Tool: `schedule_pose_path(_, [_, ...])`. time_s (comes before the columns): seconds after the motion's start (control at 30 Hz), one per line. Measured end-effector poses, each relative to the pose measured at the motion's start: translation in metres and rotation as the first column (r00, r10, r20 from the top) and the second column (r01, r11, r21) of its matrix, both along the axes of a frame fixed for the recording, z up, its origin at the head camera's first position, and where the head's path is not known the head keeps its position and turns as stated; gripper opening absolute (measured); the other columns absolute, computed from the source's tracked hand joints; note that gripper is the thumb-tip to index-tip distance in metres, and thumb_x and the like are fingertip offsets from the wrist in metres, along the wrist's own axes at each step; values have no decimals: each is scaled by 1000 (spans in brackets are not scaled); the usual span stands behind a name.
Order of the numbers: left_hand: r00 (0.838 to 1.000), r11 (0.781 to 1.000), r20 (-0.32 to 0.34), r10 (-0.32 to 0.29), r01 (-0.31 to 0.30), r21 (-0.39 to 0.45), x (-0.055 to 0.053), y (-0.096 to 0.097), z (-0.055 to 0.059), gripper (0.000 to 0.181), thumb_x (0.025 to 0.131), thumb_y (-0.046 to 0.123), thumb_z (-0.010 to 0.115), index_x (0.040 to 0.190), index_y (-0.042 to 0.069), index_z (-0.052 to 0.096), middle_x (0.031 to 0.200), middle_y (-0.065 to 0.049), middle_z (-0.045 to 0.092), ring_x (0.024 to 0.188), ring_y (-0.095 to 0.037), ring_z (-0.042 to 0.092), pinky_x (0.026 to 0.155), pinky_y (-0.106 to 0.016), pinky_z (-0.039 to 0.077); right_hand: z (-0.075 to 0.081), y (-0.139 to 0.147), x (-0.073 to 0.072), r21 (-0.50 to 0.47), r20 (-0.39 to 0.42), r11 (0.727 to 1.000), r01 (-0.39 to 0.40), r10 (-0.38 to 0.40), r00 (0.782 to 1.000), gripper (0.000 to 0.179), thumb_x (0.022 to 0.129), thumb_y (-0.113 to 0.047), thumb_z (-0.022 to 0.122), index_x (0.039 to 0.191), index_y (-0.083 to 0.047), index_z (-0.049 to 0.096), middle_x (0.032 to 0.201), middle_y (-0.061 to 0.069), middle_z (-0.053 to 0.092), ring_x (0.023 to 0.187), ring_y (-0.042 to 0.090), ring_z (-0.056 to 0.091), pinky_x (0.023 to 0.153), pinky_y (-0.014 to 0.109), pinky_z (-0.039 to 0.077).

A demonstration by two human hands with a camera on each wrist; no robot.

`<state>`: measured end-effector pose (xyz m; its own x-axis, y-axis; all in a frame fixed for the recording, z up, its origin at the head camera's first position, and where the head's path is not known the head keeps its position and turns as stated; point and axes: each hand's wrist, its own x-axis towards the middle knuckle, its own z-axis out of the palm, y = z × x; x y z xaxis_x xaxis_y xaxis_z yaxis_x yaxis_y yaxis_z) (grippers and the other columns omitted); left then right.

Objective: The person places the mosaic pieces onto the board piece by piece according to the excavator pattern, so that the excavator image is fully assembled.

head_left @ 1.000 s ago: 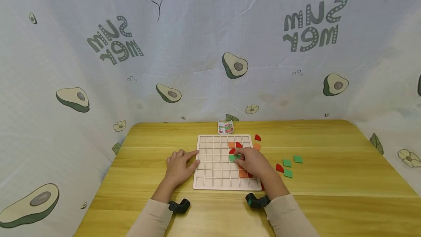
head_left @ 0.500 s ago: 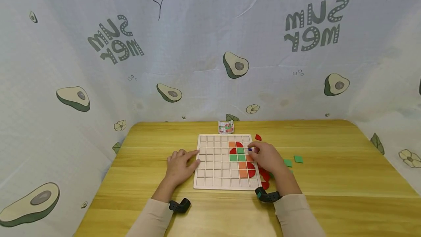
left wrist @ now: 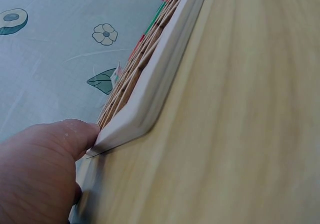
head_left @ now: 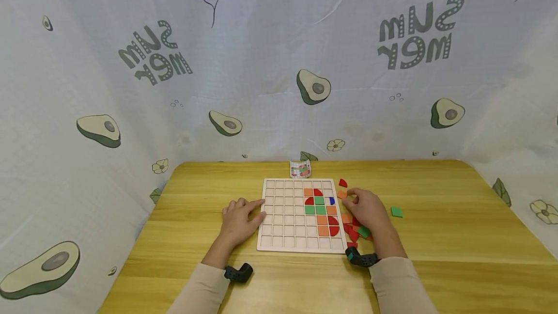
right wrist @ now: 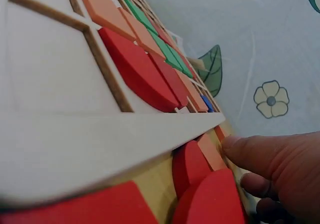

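The pale wooden grid board (head_left: 282, 222) lies on the table, with red, green and orange tiles in its right-hand cells. My left hand (head_left: 240, 219) rests at its left edge, index finger and thumb extended against the rim. A small blue half-round piece (head_left: 332, 201) sits in a cell of the right column. Just off the board's right side, my right hand (head_left: 368, 208) has thumb and index finger apart at an orange square tile (head_left: 342, 194). In the right wrist view the thumb (right wrist: 250, 151) comes right up to the board's corner.
Red, orange and green tiles lie in a loose pile (head_left: 354, 234) beside the board, partly under the right hand. One green tile (head_left: 396, 212) is farther right, a red quarter-round (head_left: 343, 183) farther back. Behind the board stands a small pattern card (head_left: 300, 169).
My right hand, first over the green tiles, has moved right. The blue piece it held half a second ago now lies in the right column. My left hand stays put.
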<state>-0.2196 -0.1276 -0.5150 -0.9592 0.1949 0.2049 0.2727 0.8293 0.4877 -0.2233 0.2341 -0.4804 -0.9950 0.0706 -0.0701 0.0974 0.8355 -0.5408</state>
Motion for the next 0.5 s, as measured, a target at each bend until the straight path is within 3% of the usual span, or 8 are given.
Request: schedule_pose_path(0.5, [1000,1000,0,0,0,-12,0,0,0,42,96,46,65,135,32,68,94,3,56,85,-15,39,82,-39,28,-5,-2,-2,-5,-10,999,44,-45,999,38,99,-31,67,122,-2,63,89,11,63,74,22,54,65,30,42])
